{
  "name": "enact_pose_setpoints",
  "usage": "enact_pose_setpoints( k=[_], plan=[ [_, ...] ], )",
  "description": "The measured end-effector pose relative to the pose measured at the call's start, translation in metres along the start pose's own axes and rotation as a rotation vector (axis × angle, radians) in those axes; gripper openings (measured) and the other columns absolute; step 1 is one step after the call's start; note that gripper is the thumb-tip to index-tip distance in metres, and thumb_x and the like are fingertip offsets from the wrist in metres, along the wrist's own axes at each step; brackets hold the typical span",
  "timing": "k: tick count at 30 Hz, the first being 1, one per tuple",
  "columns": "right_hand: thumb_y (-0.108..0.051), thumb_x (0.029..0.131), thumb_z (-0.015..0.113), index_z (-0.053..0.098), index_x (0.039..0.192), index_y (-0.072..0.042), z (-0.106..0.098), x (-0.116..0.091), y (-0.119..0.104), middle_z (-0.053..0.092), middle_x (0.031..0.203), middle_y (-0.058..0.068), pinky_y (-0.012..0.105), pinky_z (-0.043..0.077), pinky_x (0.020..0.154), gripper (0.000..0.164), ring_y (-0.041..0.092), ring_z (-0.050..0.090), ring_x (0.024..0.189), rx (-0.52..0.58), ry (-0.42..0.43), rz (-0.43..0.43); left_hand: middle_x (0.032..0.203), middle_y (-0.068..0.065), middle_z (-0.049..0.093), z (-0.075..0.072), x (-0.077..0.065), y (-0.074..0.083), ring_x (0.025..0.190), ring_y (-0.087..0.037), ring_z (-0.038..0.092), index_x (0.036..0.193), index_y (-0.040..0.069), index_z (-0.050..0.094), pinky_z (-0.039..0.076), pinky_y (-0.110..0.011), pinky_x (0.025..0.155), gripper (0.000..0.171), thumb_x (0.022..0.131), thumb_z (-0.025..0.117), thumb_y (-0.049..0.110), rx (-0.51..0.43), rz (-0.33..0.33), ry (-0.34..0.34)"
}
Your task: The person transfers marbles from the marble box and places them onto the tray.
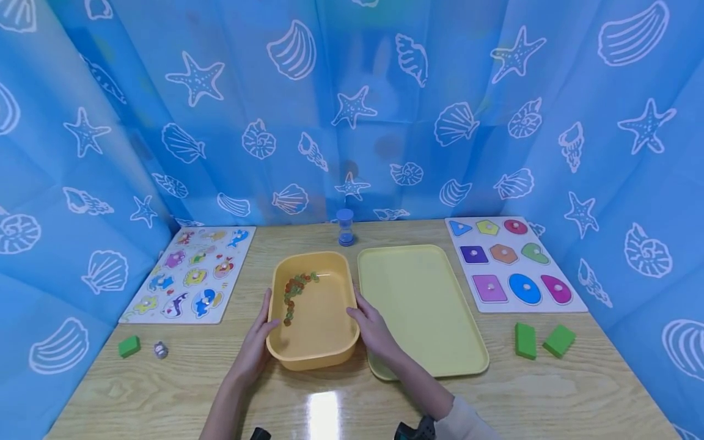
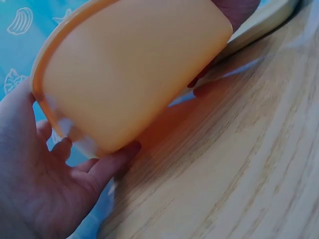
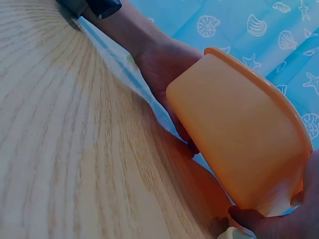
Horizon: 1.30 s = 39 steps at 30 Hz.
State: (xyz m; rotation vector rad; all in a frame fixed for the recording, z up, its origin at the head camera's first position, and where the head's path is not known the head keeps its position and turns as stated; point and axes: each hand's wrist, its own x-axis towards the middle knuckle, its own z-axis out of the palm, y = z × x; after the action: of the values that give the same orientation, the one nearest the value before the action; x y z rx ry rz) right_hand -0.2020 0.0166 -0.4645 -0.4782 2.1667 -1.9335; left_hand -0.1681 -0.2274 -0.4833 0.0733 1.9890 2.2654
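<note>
Both hands hold an orange plastic basin [image 1: 316, 359] by its opposite sides. On the left side my left hand [image 1: 255, 342] has its thumb at the rim, and its fingertips reach under the bottom edge in the left wrist view [image 2: 55, 184]. My right hand [image 1: 374, 327] grips the right side, thumb over the rim, with fingers [image 3: 244, 217] curled under the base. Between the basin's underside and the table a shadowed gap shows in the wrist views. Small green and reddish-orange beads [image 1: 294, 292] lie in a curved line along the basin's left inside.
Right of the basin lies a pale yellow tray [image 1: 418, 305], partly under the right forearm. Peg puzzle boards stand left [image 1: 192, 275] and right [image 1: 514, 263]. A blue sand timer [image 1: 345, 227] is behind. Green blocks [image 1: 525, 341] and a small grey figurine [image 1: 161, 350] sit on the table.
</note>
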Motion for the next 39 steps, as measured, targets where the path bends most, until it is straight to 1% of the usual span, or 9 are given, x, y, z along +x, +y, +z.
enact_pose_setpoints(
  k=[2, 6, 9, 13, 18, 22, 26, 29, 39],
  plan=[
    [-0.014, 0.096, 0.036, 0.017, 0.142, -0.006, 0.000, 0.003, 0.008, 0.017, 0.148, 0.007, 0.040, 0.016, 0.111, 0.051, 0.023, 0.017, 0.134, 0.006, 0.014, -0.009, 0.148, 0.012, -0.013, 0.000, 0.000, 0.000, 0.136, -0.021, 0.003, 0.142, 0.036, 0.002, 0.031, -0.033, 0.102, 0.064, 0.093, 0.039, 0.019, -0.004, -0.007, 0.010],
    [-0.014, 0.095, 0.037, 0.019, 0.142, -0.007, 0.002, 0.002, 0.010, 0.019, 0.147, 0.007, 0.040, 0.018, 0.110, 0.050, 0.024, 0.020, 0.133, -0.006, 0.054, -0.001, 0.148, 0.017, -0.004, 0.001, 0.000, 0.001, 0.136, -0.010, 0.000, 0.143, 0.033, 0.009, 0.025, -0.025, 0.104, 0.060, 0.094, 0.041, 0.023, -0.023, -0.020, 0.052],
    [-0.012, 0.095, 0.037, 0.018, 0.142, -0.005, 0.004, -0.003, 0.001, 0.018, 0.147, 0.009, 0.040, 0.018, 0.110, 0.051, 0.025, 0.019, 0.133, -0.006, 0.072, 0.013, 0.148, 0.018, 0.002, 0.004, -0.001, 0.001, 0.135, -0.006, 0.000, 0.143, 0.030, 0.014, 0.022, -0.025, 0.106, 0.058, 0.093, 0.043, 0.024, -0.048, -0.017, 0.093],
    [-0.010, 0.095, 0.037, 0.017, 0.141, -0.001, 0.007, -0.010, -0.011, 0.017, 0.147, 0.012, 0.042, 0.015, 0.110, 0.051, 0.027, 0.017, 0.134, 0.001, 0.086, 0.006, 0.149, 0.014, 0.005, 0.006, -0.005, 0.001, 0.136, -0.009, 0.003, 0.143, 0.024, 0.016, 0.025, -0.028, 0.106, 0.057, 0.093, 0.043, 0.018, -0.095, -0.004, 0.118],
    [-0.015, 0.095, 0.039, 0.020, 0.142, -0.005, 0.010, -0.007, 0.000, 0.020, 0.147, 0.009, 0.041, 0.017, 0.110, 0.052, 0.025, 0.018, 0.134, -0.014, 0.113, 0.004, 0.150, 0.009, 0.001, 0.003, -0.011, -0.001, 0.136, -0.018, 0.009, 0.144, 0.023, 0.015, 0.033, -0.031, 0.101, 0.066, 0.089, 0.048, 0.007, -0.154, 0.008, 0.077],
    [-0.021, 0.094, 0.041, 0.022, 0.142, -0.011, 0.010, -0.003, 0.010, 0.024, 0.146, 0.004, 0.040, 0.021, 0.109, 0.052, 0.023, 0.023, 0.132, -0.070, 0.132, 0.015, 0.151, 0.006, -0.003, -0.003, -0.013, -0.003, 0.135, -0.025, 0.011, 0.144, 0.025, 0.015, 0.040, -0.033, 0.096, 0.073, 0.085, 0.051, 0.001, -0.191, 0.008, 0.008],
    [-0.022, 0.094, 0.042, 0.024, 0.142, -0.012, 0.006, -0.002, 0.012, 0.028, 0.144, 0.006, 0.041, 0.026, 0.107, 0.052, 0.026, 0.029, 0.129, -0.120, 0.139, -0.006, 0.151, 0.005, -0.005, -0.011, -0.014, -0.005, 0.134, -0.030, 0.011, 0.144, 0.027, 0.014, 0.043, -0.036, 0.094, 0.073, 0.085, 0.046, -0.003, -0.240, 0.003, -0.085],
    [-0.022, 0.094, 0.042, 0.024, 0.141, -0.009, 0.003, -0.001, 0.012, 0.029, 0.143, 0.010, 0.041, 0.029, 0.105, 0.053, 0.028, 0.032, 0.128, -0.142, 0.117, -0.031, 0.151, 0.004, -0.006, -0.015, -0.014, -0.005, 0.134, -0.032, 0.012, 0.144, 0.027, 0.013, 0.043, -0.038, 0.094, 0.072, 0.087, 0.045, -0.003, -0.261, -0.002, -0.120],
    [-0.032, 0.092, 0.047, 0.015, 0.143, -0.006, -0.006, 0.011, 0.011, 0.020, 0.146, 0.014, 0.040, 0.024, 0.108, 0.066, 0.026, 0.024, 0.132, -0.253, 0.061, -0.155, 0.151, 0.002, 0.001, -0.015, -0.013, -0.002, 0.133, -0.030, 0.018, 0.143, 0.021, 0.020, 0.041, -0.037, 0.095, 0.069, 0.085, 0.051, 0.002, -0.239, -0.018, -0.033]
  ],
)
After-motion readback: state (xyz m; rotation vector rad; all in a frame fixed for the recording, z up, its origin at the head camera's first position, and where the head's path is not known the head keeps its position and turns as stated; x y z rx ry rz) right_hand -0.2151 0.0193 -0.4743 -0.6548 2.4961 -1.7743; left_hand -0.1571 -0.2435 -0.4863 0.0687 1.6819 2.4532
